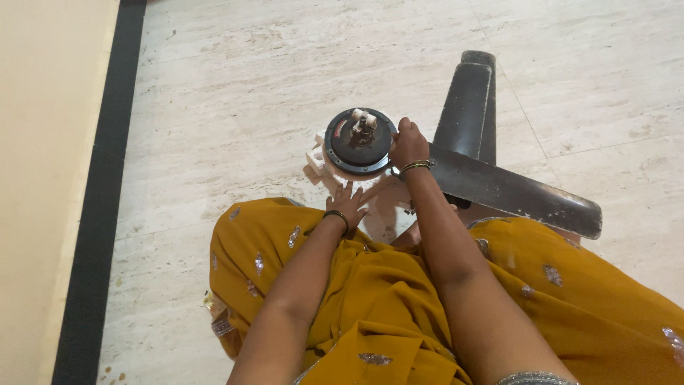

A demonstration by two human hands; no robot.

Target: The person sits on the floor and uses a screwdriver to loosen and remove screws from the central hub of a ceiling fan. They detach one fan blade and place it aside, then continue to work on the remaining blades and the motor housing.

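Ceiling fan motor housing (360,141), dark and round, lying on the pale tiled floor (235,100) with dark blades (499,187) extending rightward. Right hand (408,142) rests on the housing's rim, grip curled over it. Left hand (348,204) lies flat, fingers spread, just below the housing.

Marble floor (235,93) (black skirting (100,192) leftward)

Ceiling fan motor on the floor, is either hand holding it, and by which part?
The right hand grips the round dark fan motor at its right rim. The left hand rests open on the floor below it, holding nothing.
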